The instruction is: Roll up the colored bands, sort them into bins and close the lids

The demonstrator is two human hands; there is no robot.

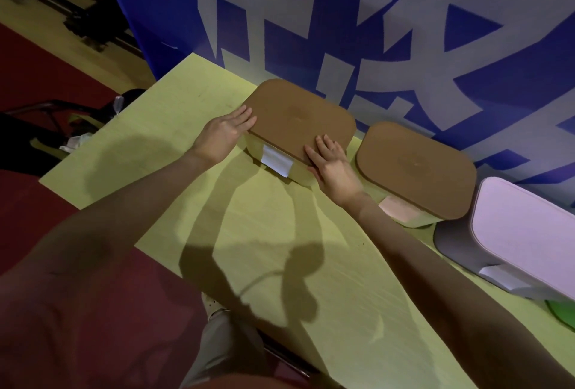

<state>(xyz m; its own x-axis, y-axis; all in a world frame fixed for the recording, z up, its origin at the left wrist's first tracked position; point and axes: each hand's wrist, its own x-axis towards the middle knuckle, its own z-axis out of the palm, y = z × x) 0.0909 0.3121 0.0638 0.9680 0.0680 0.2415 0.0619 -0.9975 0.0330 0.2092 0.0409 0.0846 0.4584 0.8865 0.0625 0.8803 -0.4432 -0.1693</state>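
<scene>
**Bins lidded, both hands on the far-left one**

The bins stand in a row along the far edge of the yellow-green table [280,248], against a blue banner [404,15] with pale lettering. I see the left bin [298,170], pale with a white label, under a matte brown lid [298,118], flat with rounded corners. My left hand [224,136] lies flat-fingered against the lid's left edge; my right hand [333,167] rests on its near-right corner, fingers straight, gripping nothing. Just right sits a smaller bin [404,211] with a like brown lid [417,167]. Further right, a grey bin [457,248] carries a smooth pink lid [529,233]. All lids sit shut, so I cannot tell the contents.
</scene>
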